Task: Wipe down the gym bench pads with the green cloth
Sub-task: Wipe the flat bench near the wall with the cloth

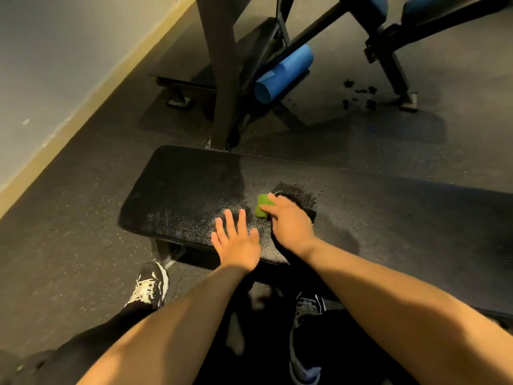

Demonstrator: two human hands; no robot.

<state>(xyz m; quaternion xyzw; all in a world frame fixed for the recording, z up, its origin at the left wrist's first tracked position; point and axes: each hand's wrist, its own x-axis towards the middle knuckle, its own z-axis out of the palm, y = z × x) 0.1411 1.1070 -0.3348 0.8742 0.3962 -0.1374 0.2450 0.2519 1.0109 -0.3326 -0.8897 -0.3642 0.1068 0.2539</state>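
Note:
A long black bench pad [188, 187] lies across the middle of the view, its left end rounded. A small folded green cloth [261, 204] sits on the pad near its front edge. My right hand [288, 223] lies on top of the cloth with the fingers over it, pressing it to the pad; most of the cloth is hidden under the hand. My left hand [237, 240] hovers or rests flat just left of it, fingers spread and straight, holding nothing.
Beyond the pad stands a dark machine frame [222, 65] with a blue foam roller [283, 73]. Another blue-padded bench [416, 12] is at the top right, with black debris [358, 93] on the floor. A wall [55, 51] runs along the left. My shoes [150, 284] stand below the pad.

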